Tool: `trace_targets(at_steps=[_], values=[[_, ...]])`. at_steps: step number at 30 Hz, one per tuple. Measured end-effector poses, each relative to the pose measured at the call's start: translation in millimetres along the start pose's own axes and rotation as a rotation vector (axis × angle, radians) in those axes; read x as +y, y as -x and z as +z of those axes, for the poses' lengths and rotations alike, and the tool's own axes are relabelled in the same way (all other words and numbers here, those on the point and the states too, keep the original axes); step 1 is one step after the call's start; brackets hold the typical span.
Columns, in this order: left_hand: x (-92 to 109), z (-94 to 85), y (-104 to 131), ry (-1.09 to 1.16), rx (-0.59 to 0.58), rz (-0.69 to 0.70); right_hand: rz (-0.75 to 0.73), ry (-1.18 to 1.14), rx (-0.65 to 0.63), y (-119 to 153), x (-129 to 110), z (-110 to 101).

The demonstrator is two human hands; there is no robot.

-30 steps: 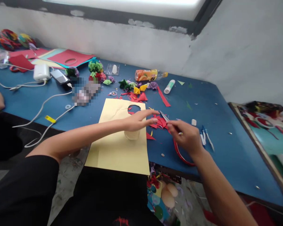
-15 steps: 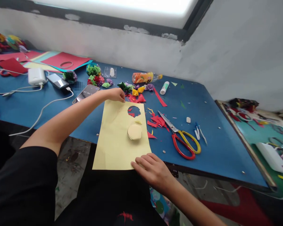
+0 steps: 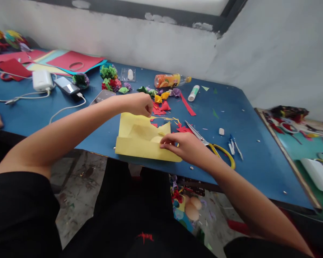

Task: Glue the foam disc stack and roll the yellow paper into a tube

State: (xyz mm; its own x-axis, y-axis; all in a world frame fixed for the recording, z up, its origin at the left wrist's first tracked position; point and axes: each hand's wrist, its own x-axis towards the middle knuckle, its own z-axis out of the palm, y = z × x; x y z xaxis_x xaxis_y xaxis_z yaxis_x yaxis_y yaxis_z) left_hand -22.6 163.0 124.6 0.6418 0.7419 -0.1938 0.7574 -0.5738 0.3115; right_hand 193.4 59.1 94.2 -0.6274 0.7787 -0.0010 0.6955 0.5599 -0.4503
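Note:
A yellow paper sheet (image 3: 140, 147) lies at the table's front edge, its near part folded up and over. Near its far right side is a ragged cut-out hole, with red scraps showing through. My right hand (image 3: 183, 145) pinches the folded edge at the right, beside a pale round paper piece (image 3: 156, 139) that is partly covered. My left hand (image 3: 143, 104) is closed just above the sheet's far edge; whether it grips anything is hidden. Right of the sheet lie scissors (image 3: 223, 152) with red scraps (image 3: 185, 128) near their tip, the handles partly behind my right arm.
Behind the sheet are crumpled paper flowers (image 3: 161, 96), an orange bottle (image 3: 170, 80) and a glue stick (image 3: 193, 92). A phone (image 3: 102, 96), a cabled power bank (image 3: 42, 80) and coloured sheets (image 3: 75, 61) lie left. Tweezers (image 3: 237, 147) lie right. Another person's arm shows far left.
My right hand has moved up and away from the front edge, bringing the sheet's near edge over. The round piece is now partly covered. The camera view has shifted slightly.

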Motion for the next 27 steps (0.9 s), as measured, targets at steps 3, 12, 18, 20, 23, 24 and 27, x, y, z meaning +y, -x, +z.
trace_targets(at_steps=[3,12,18,20,23,24,27], values=[[12,7.8,11,-0.054,0.01,0.046,0.076,0.017,-0.049,-17,8,4],[46,34.2,40,-0.272,0.088,0.018,-0.12,0.306,0.162,-11,24,38],[50,51.0,54,-0.429,0.076,0.095,-0.258,0.651,0.465,1,19,48],[44,54.1,57,-0.438,0.117,0.112,-0.278,0.705,0.549,3,17,49],[35,55.8,61,-0.376,0.234,0.142,-0.284,0.732,0.597,3,16,48],[32,55.4,62,-0.338,0.262,0.155,-0.283,0.734,0.588,3,15,47],[26,49.6,61,-0.218,0.239,0.145,-0.293,0.742,0.504,2,12,44]])
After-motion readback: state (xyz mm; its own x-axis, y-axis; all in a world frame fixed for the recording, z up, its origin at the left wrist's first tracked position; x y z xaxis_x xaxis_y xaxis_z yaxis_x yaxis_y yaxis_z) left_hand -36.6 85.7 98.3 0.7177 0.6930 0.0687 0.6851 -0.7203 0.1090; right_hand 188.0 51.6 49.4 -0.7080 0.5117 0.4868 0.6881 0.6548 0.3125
